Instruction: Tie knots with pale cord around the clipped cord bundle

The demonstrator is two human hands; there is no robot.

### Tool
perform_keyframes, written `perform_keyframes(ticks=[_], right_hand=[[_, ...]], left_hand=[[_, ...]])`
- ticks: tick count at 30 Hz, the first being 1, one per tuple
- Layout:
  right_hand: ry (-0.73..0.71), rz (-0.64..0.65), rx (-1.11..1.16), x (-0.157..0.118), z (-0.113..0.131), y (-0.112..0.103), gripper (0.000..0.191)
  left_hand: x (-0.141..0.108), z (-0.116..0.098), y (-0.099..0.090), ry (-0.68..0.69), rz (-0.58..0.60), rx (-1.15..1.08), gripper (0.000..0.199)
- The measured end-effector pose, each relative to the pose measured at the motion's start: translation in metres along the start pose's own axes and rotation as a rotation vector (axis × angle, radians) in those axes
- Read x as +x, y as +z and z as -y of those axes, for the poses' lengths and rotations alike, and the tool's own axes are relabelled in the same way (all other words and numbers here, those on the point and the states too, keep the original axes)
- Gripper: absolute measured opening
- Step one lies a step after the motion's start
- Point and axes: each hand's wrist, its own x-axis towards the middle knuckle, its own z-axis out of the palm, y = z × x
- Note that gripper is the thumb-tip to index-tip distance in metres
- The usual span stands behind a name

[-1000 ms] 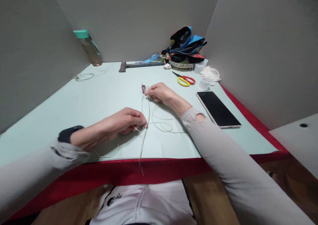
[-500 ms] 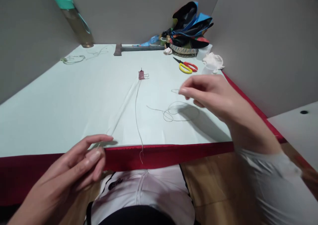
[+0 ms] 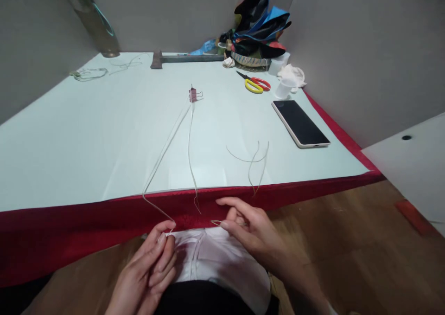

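Observation:
A dark red binder clip (image 3: 193,95) sits on the white tabletop, with pale cords running from it toward me. My left hand (image 3: 149,264) pinches one pale cord (image 3: 151,180) below the table's front edge; the cord bends slackly on its way to the fingers. Another cord (image 3: 189,152) hangs from the clip over the edge, its frayed end dangling between my hands. In my right hand (image 3: 248,229), thumb and fingers are closed on a thin thread (image 3: 216,222), a small loop poking out to the left. More thin thread (image 3: 251,161) lies on the table's front part.
Yellow-and-red scissors (image 3: 255,84), a white cup (image 3: 283,88) and a phone (image 3: 299,124) lie on the right. At the back are a hammer-like tool (image 3: 187,59), a bottle (image 3: 92,25) and blue-black bags (image 3: 260,27). A cord bundle (image 3: 89,74) lies far left.
My right hand has come down and left from over the table, drawing the thin thread along and uncovering the phone. My left hand has moved right and lower, and its cord has slackened.

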Motion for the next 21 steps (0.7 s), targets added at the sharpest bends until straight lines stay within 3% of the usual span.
perform_keyframes(ticks=[3, 6, 10, 15, 21], right_hand=[[0.001, 0.001, 0.079, 0.022, -0.008, 0.023, 0.012], [-0.010, 0.024, 0.165, 0.035, -0.009, 0.038, 0.032], [-0.007, 0.133, 0.307, 0.042, -0.011, 0.049, 0.029], [0.016, 0.155, 0.377, 0.035, -0.013, 0.054, 0.028], [-0.069, 0.091, 0.254, 0.013, -0.003, 0.055, 0.020]], left_hand=[[0.005, 0.006, -0.007, -0.050, 0.020, 0.027, 0.061], [0.004, 0.011, -0.016, -0.076, 0.080, 0.094, 0.056], [0.009, 0.021, -0.029, -0.088, 0.195, 0.259, 0.057], [0.010, 0.021, -0.037, -0.012, 0.286, 0.542, 0.062], [-0.014, 0.007, -0.029, 0.145, 0.450, 0.838, 0.042]])
